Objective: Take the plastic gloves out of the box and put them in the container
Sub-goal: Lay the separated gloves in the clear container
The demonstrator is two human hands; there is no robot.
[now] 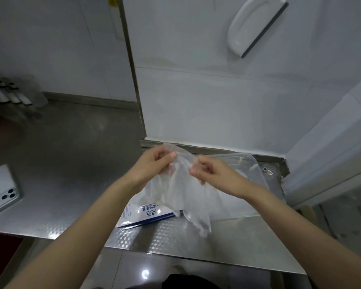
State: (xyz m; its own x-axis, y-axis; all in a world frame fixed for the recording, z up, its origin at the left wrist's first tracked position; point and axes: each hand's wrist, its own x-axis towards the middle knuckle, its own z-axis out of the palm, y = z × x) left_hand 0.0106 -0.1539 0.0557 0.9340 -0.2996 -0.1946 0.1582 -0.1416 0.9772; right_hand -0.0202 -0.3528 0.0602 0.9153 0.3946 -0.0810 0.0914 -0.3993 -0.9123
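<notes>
Wall (217,101): we see pale panels behind the desk, with a metal strip running upright between two of them.
Desk (71,163): stainless steel with an embossed pattern near the front edge; it carries the box, the container and a phone.
Container (256,170): clear plastic, shallow, with rounded corners. It lies on the desk at the back right, close to the wall, and the right forearm crosses over it. We cannot tell what is inside.
Plastic gloves (188,197): a thin, see-through bunch held up in the air between both hands. The lower part hangs down in front of the box and the container's left side. None of it rests in the container as far as we can see.
White fitting (256,26): a handle-shaped piece with a dark edge, high on the wall, tilted.
Box (146,213): white and blue, printed, lying flat on the desk under the hanging gloves, just left of the container.
Phone (2,190): lying camera side up at the desk's far left, well apart from the box.
Left hand (154,165): we note thumb and fingers pinching the top edge of the gloves.
Right hand (213,174): fingers curled, pinching the same top edge just beside the left hand.
</notes>
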